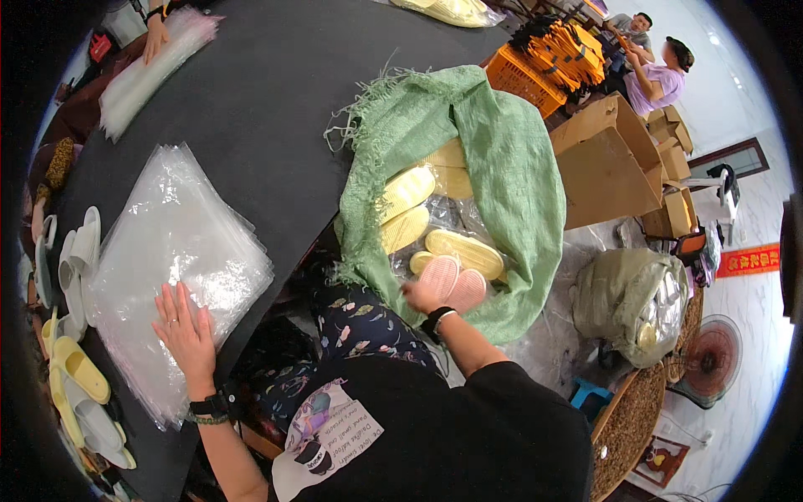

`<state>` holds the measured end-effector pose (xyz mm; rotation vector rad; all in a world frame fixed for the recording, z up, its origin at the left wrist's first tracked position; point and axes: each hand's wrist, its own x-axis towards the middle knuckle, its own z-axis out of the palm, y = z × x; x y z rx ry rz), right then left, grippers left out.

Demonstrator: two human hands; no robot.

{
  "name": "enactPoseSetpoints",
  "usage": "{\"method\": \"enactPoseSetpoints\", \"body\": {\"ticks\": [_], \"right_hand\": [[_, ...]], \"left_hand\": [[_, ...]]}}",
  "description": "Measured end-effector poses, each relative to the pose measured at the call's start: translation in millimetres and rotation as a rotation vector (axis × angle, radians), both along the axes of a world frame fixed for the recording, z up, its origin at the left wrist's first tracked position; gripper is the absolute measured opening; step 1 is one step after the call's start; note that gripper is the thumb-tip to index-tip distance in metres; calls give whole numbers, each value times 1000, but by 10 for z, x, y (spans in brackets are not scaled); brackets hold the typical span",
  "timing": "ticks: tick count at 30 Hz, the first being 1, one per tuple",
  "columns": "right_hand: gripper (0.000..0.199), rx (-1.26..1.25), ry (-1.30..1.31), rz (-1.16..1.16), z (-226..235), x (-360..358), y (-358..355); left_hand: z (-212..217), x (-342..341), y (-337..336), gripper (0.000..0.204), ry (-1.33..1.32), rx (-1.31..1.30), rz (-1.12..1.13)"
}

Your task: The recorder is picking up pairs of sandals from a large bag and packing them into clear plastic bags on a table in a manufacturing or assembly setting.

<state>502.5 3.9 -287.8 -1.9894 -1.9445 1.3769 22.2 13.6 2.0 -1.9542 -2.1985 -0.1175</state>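
My left hand (187,341) lies flat, fingers spread, on a stack of clear plastic bags (180,222) on the black table. Over the mouth of a green woven sack (520,167), my right hand (425,298) grips a pair of pink slippers (454,284), soles facing up. Its fingertips are partly hidden by the slippers. Inside the sack lie several yellow slippers (407,194), some in clear wrapping. The sack's frayed rim rests against the table's edge.
White slippers (81,251) and yellow slippers (84,368) line the table's left side. Another person's hand (156,38) rests on more plastic bags (159,71). Beyond the sack stand a cardboard box (606,163), an orange crate (523,79) and a filled sack (627,301).
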Motion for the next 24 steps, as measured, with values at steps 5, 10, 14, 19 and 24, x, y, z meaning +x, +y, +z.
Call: {"method": "enactPoseSetpoints", "body": {"ticks": [5, 10, 14, 19, 24], "right_hand": [[83, 333, -676, -407, 503, 596, 379], [126, -156, -729, -564, 572, 1002, 331], [119, -254, -647, -491, 461, 833, 234], [68, -168, -380, -93, 116, 926, 118], [51, -112, -319, -61, 263, 1101, 134]], "left_hand": [[7, -15, -14, 58, 2, 9, -7], [-28, 1, 25, 58, 10, 1, -3], [24, -39, -36, 58, 14, -6, 17], [-41, 8, 40, 58, -8, 11, -8], [-21, 6, 5, 58, -24, -4, 13]]}}
